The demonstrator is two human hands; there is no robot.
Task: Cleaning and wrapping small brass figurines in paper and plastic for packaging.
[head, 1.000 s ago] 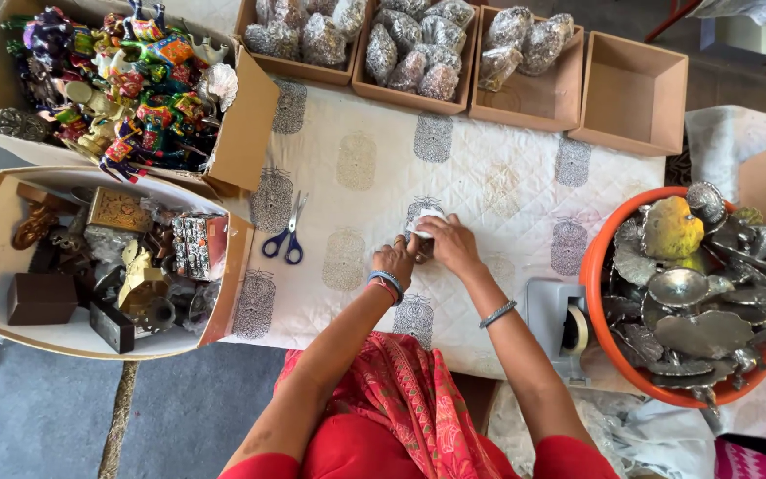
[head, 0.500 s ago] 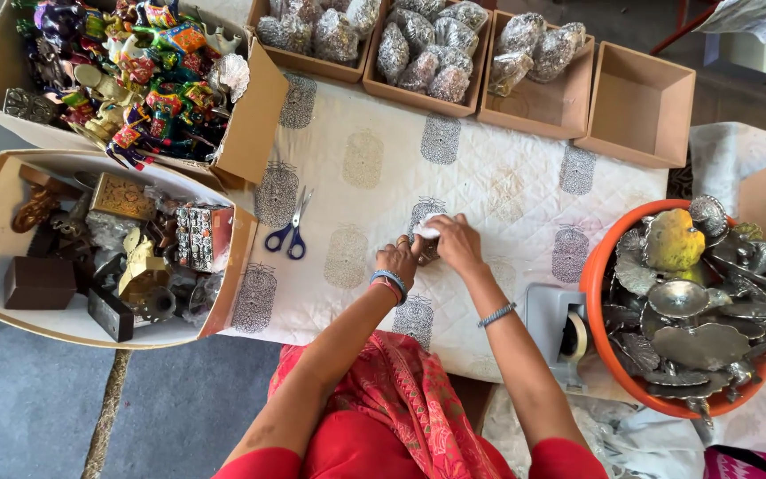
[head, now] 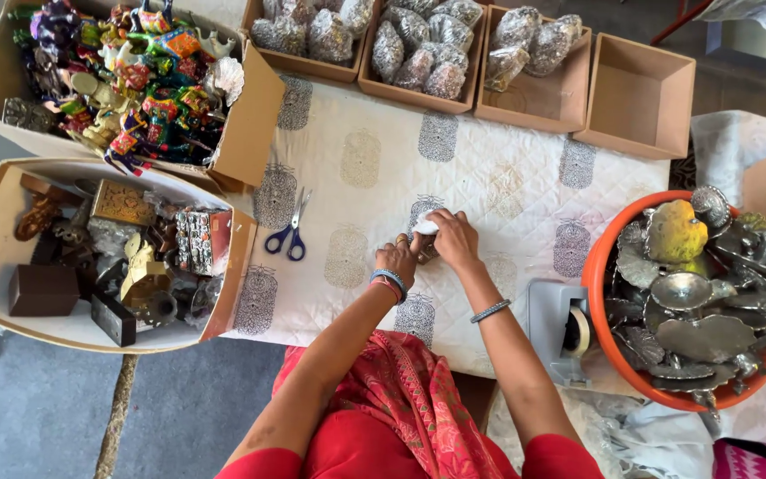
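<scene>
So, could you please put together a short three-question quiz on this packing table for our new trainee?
1. True or false: the blue-handled scissors lie on the printed tablecloth, apart from both hands.
2. What fills the orange tub? A) silver metal dishes B) painted toy figures C) folded cloth
3. Which of the four shallow brown boxes along the far edge has nothing in it?

Key
1. True. They lie to the side of the left hand.
2. A, with one yellow fruit-like piece on top.
3. The empty box at the far right end. The right hand and the left meet on a small white-wrapped item.
</scene>
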